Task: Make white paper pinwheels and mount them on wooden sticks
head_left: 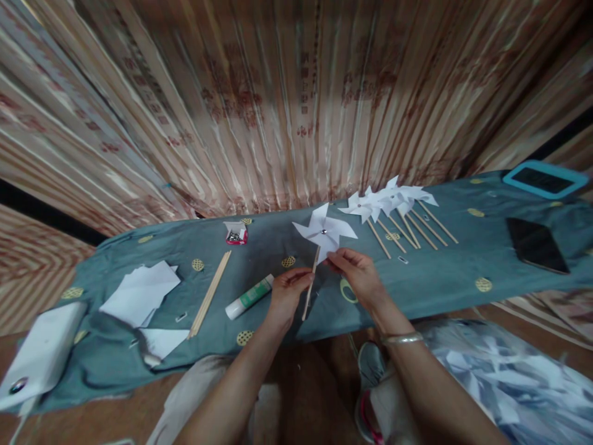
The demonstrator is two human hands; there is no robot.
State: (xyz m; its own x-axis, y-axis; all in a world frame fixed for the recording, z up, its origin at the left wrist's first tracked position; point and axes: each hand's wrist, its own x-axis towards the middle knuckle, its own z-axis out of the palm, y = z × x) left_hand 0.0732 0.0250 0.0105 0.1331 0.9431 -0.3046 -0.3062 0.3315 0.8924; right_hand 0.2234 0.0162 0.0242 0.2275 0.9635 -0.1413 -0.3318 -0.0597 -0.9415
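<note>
A white paper pinwheel (pixel 325 230) with a shiny pin at its centre is held up over the table. My left hand (pixel 288 293) pinches its thin wooden stick just below the blades. My right hand (pixel 357 272) has thumb and finger closed on the tip of the lowest blade. Beside my left hand lies a glue stick (pixel 249 298) with a green and white label. Farther left are several loose wooden sticks (pixel 210 293) and a small red box of pins (pixel 236 233) with its lid up.
Several finished pinwheels (pixel 391 201) lie in an overlapping row at the back right. White paper sheets (pixel 141 292) and a white device (pixel 44 352) are at the left. A black phone (pixel 537 245) and a blue-framed tablet (pixel 544 179) lie right. A plastic bag (pixel 504 383) sits below.
</note>
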